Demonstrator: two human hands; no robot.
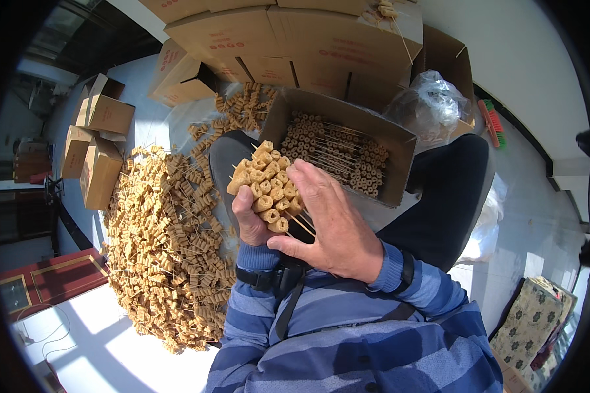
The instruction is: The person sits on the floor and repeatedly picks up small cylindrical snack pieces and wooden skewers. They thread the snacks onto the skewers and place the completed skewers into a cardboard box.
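Observation:
A bundle of skewers threaded with short golden-brown rolled food pieces is between my two hands. My left hand grips it from the lower left, thumb against the rolls. Against the bundle's right side rests my right hand, its fingers along the rolls and its thumb below the bare sticks. Beyond my hands, between my legs, an open cardboard box holds rows of similar skewers laid flat, with sticks across the middle. My right hand partly overlaps its near side.
A large heap of loose skewers lies on the floor to my left, with a smaller pile beyond my left knee. Cardboard cartons stand ahead, more boxes far left. A clear plastic bag and a red-green broom head are at right.

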